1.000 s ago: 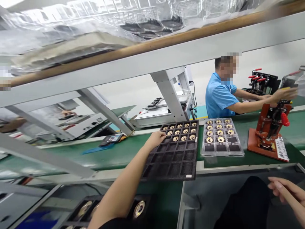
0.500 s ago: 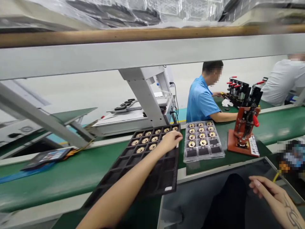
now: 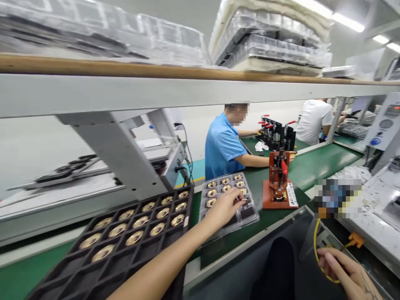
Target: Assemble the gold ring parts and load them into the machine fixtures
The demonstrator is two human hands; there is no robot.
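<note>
My left hand point(image 3: 226, 206) reaches over the clear plastic tray point(image 3: 204, 233), its thumb and fingertips pinched together at the right column. A bit of gold shows at the fingertips, too small to make out. Round gold parts point(image 3: 226, 181) fill the upper cells of this tray. Under my left forearm lies the black compartment tray point(image 3: 73, 264), with several gold rings point(image 3: 134, 238) in its back rows and bare cells nearer to me. My right hand point(image 3: 343, 271) hangs at the lower right, fingers loosely curled and apart, holding nothing, beside a yellow cable point(image 3: 316, 237).
A red-brown toggle press point(image 3: 276, 193) stands right of the clear tray. Behind it a person in a blue shirt point(image 3: 221, 146) works near black clamps point(image 3: 271, 133). A shelf beam point(image 3: 175, 93) crosses overhead. White machine surfaces point(image 3: 375, 221) stand at the right.
My left hand has moved right, from the black tray's back corner onto the clear tray. The view has turned right, showing more of the right side. My right hand appears lower in view.
</note>
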